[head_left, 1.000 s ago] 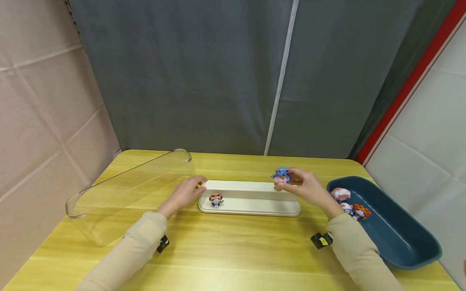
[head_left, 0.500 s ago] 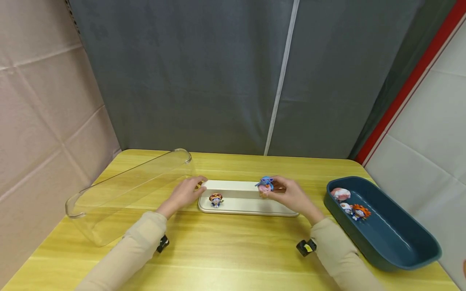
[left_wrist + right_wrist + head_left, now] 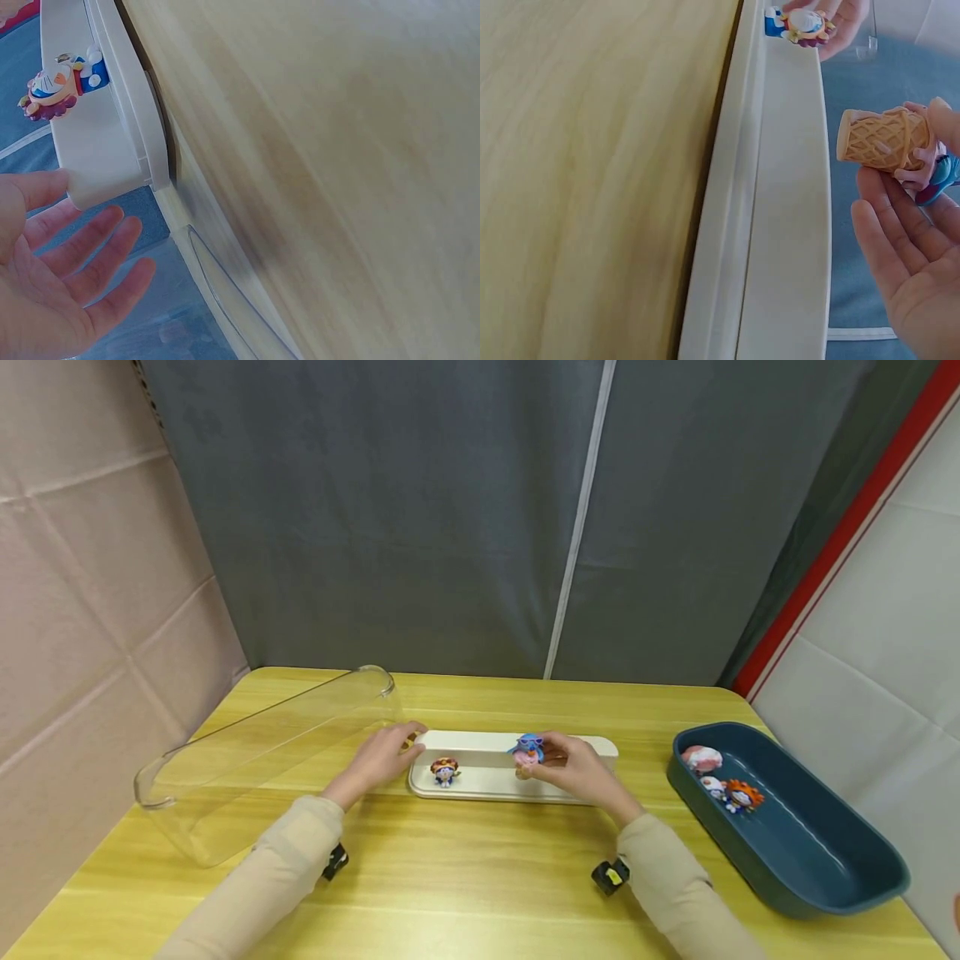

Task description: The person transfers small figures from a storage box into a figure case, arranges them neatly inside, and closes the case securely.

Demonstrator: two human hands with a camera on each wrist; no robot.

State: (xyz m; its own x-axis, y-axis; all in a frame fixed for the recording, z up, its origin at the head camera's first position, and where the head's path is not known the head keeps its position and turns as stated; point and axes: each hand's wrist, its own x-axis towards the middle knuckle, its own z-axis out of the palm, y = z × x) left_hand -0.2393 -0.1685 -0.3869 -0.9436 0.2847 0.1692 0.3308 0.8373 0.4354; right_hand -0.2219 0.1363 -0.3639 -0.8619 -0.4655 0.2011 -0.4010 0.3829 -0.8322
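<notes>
My right hand (image 3: 581,770) pinches a toy figurine (image 3: 528,750) with blue hair, purple glasses and a pink body. Its tan waffle-cone base (image 3: 881,141) shows in the right wrist view. Thumb and fingers hold it above the middle of a long white tray (image 3: 491,787). On the tray's left part sits a second figurine (image 3: 445,772) with a red and yellow hat and a blue and white body. My left hand (image 3: 384,756) touches the tray's left end with thumb and forefinger, the other fingers (image 3: 112,289) loosely spread.
A dark blue bin (image 3: 795,827) stands at the right, with several more figurines (image 3: 738,796) at its far end. On the left lies a clear plastic cover (image 3: 277,760), slanting across the wooden table (image 3: 450,885). A grey curtain (image 3: 412,527) hangs behind the table.
The right hand has moved left along the tray and lower with the blue-haired figurine, from the tray's right end to its middle. The left hand has stayed in place.
</notes>
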